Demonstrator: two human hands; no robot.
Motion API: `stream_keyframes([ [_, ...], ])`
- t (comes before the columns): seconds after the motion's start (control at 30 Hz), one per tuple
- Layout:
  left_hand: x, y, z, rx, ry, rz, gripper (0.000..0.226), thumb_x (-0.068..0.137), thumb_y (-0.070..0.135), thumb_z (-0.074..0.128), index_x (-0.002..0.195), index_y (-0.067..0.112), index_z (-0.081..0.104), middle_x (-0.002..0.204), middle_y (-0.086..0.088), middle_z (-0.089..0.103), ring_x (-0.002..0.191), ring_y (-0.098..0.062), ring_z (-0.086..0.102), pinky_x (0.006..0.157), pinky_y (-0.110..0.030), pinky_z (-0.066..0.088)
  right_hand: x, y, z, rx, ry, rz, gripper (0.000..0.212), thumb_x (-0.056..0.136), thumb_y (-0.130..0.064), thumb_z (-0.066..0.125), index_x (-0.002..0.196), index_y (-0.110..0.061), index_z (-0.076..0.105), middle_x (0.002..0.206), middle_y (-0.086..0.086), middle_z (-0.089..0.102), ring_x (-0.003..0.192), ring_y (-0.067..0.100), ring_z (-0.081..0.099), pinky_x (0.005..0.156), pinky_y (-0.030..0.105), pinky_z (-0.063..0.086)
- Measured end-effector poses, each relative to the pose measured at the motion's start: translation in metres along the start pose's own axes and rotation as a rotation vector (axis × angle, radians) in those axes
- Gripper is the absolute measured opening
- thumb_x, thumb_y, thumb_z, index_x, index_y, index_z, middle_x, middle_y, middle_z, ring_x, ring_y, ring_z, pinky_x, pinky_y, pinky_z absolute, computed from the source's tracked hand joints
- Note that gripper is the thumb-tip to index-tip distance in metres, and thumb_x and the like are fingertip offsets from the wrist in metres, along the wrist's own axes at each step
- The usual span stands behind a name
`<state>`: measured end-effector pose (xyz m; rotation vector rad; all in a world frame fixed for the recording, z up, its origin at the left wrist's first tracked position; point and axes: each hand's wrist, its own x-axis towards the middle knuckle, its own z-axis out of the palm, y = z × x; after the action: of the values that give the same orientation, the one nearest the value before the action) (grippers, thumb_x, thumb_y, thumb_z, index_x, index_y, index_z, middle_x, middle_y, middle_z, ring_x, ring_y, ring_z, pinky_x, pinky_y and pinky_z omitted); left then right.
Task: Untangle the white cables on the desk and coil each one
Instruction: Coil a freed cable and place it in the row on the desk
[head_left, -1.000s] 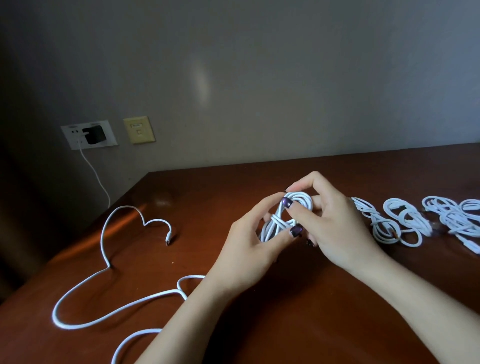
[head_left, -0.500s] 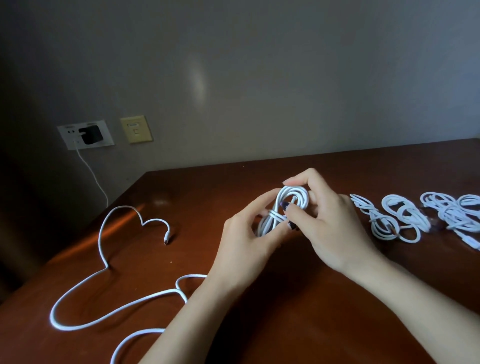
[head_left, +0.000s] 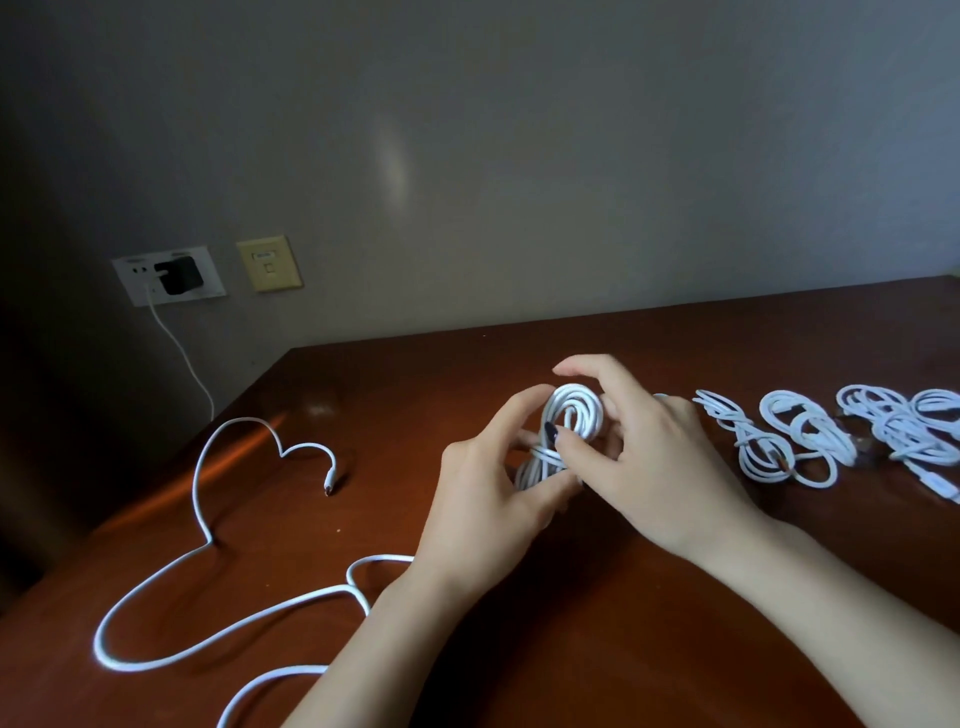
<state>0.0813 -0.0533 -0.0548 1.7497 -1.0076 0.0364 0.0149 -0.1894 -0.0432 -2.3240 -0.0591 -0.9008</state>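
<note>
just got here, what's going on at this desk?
A person holds a coiled white cable bundle in both hands at the brown wooden desk. The left hand grips its lower part and the right hand pinches the loops. A long loose white cable snakes across the desk's left side, uncoiled. Several finished white cable coils lie at the right.

- The cable bundle is at the middle of the desk, between the left hand and the right hand, which both grip it.
- A loose cable sprawls over the desk's left side, running to the near edge.
- A row of coiled cables lies to the right of the hands.
- On the far-left wall, a charger sits in a socket plate, with a second wall plate just right of it.
</note>
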Motion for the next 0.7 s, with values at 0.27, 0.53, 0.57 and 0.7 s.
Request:
stream_keyframes([
  [0.27,0.0,0.005,0.005,-0.062,-0.025,-0.056,0.039,0.083,0.02,0.071,0.115,0.032,0.052,0.087,0.001,0.067,0.062,-0.019,0.069,0.056,-0.037,0.059,0.002,-0.002,0.006,-0.045,0.011,0.009,0.02,0.087,-0.008,0.051,0.096,-0.024,0.044,0.052,-0.005,0.048,0.057,0.008,0.051,0.048,0.02,0.035],
  [0.53,0.002,0.003,0.004,-0.236,-0.197,-0.203,0.06,0.081,0.004,0.069,0.129,0.031,0.046,0.107,-0.006,0.064,0.077,-0.024,0.072,0.074,-0.041,0.059,0.004,0.012,0.004,0.002,0.012,0.097,0.018,0.083,-0.003,0.05,0.092,-0.02,0.05,0.048,-0.008,0.049,0.048,0.008,0.046,0.047,0.017,0.032],
  [0.57,0.003,0.003,0.002,-0.295,-0.22,-0.245,0.062,0.082,0.001,0.067,0.131,0.032,0.045,0.111,-0.008,0.063,0.081,-0.026,0.072,0.075,-0.042,0.059,0.004,0.014,0.005,0.016,0.025,0.108,0.018,0.083,-0.004,0.051,0.092,-0.02,0.052,0.049,-0.008,0.05,0.048,0.008,0.045,0.047,0.017,0.032],
  [0.7,0.006,0.0,-0.003,-0.519,-0.221,-0.376,0.064,0.085,-0.005,0.062,0.136,0.027,0.041,0.121,-0.009,0.062,0.091,-0.025,0.071,0.073,-0.035,0.058,0.009,0.023,0.006,0.096,0.061,0.207,0.016,0.088,-0.014,0.057,0.1,-0.023,0.053,0.051,-0.008,0.054,0.044,0.005,0.045,0.045,0.014,0.032],
])
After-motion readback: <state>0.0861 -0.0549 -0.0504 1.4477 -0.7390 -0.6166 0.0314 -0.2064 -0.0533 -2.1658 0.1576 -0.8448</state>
